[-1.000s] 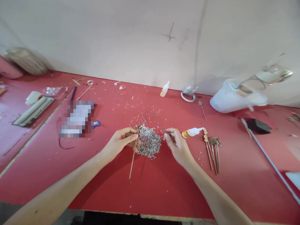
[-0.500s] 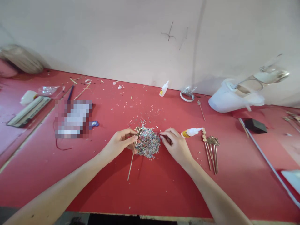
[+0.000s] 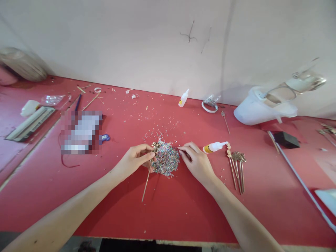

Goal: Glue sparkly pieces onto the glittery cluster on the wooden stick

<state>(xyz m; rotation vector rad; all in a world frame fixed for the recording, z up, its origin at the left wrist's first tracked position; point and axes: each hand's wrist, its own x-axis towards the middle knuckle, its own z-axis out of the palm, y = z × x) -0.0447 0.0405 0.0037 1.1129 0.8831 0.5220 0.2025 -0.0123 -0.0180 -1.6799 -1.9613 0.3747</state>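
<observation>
Left hand (image 3: 133,158) gripped a gold stick (image 3: 146,183) left of the bead pile (image 3: 168,160); right hand (image 3: 198,161) curled at its right, grip unclear; likely picking beads, next needing careful aim

left hand (image 3: 137,156) pinches a gold stick (image 3: 147,182) beside a glittery heap (image 3: 168,160), right hand (image 3: 197,160) opposite.

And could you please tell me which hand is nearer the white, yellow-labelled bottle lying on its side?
Right: the right hand is beside the bottle; the left hand is farther, across the multicoloured glittery heap.
</observation>
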